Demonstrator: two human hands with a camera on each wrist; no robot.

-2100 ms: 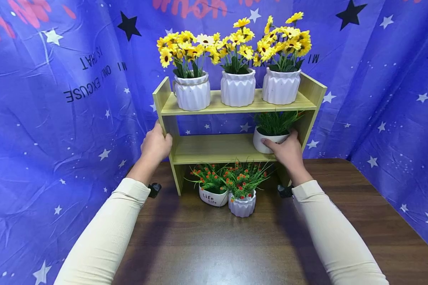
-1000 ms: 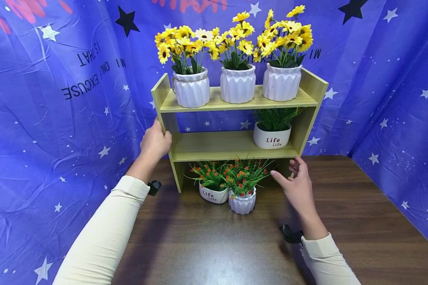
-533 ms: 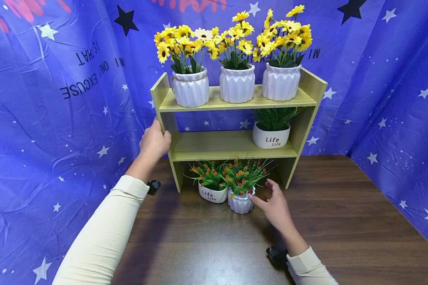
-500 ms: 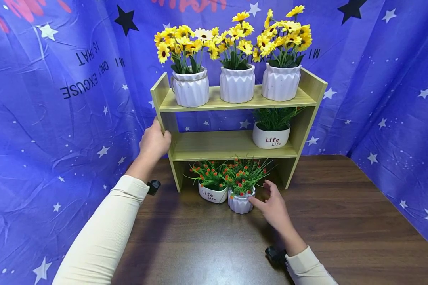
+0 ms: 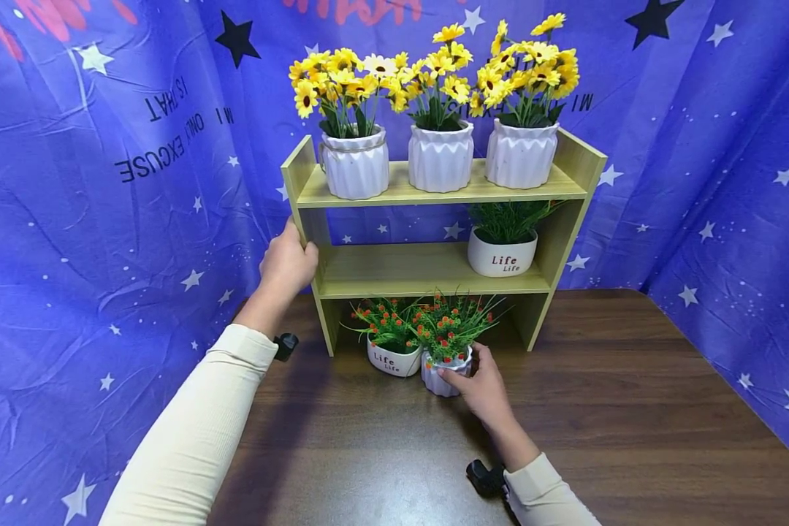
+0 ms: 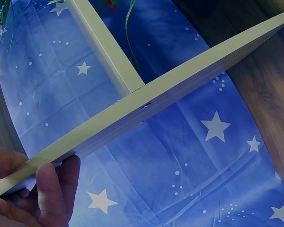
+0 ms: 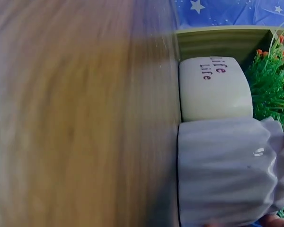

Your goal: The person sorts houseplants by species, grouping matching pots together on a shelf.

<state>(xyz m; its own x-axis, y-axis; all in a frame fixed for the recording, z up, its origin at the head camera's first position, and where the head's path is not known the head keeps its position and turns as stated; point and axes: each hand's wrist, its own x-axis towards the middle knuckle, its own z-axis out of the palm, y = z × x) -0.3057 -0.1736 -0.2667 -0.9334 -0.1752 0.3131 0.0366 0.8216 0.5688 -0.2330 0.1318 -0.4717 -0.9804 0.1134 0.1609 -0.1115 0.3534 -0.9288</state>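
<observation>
My left hand (image 5: 288,264) grips the left side panel of a light wooden shelf (image 5: 394,272); in the left wrist view the thumb and fingers (image 6: 48,189) lie on either side of the board's edge. At the shelf's foot my right hand (image 5: 485,391) holds a white ribbed flowerpot (image 5: 437,381) of red-flowered greenery by its right side, thumb in front and fingers partly hidden behind. The flowerpot (image 7: 227,170) stands on the table in the right wrist view. Just left of it is a smooth white "Life" pot (image 5: 389,361) with similar red flowers.
Three white pots of yellow flowers, left (image 5: 356,169), middle (image 5: 440,162) and right (image 5: 522,157), line the top board. A white "Life" pot of grass (image 5: 500,257) occupies the middle board's right end. A blue star-patterned curtain (image 5: 138,241) surrounds the brown table (image 5: 631,409).
My right hand has let go of the grass pot on the middle board, come down and taken hold of the ribbed flowerpot. My left hand has stayed on the shelf's side.
</observation>
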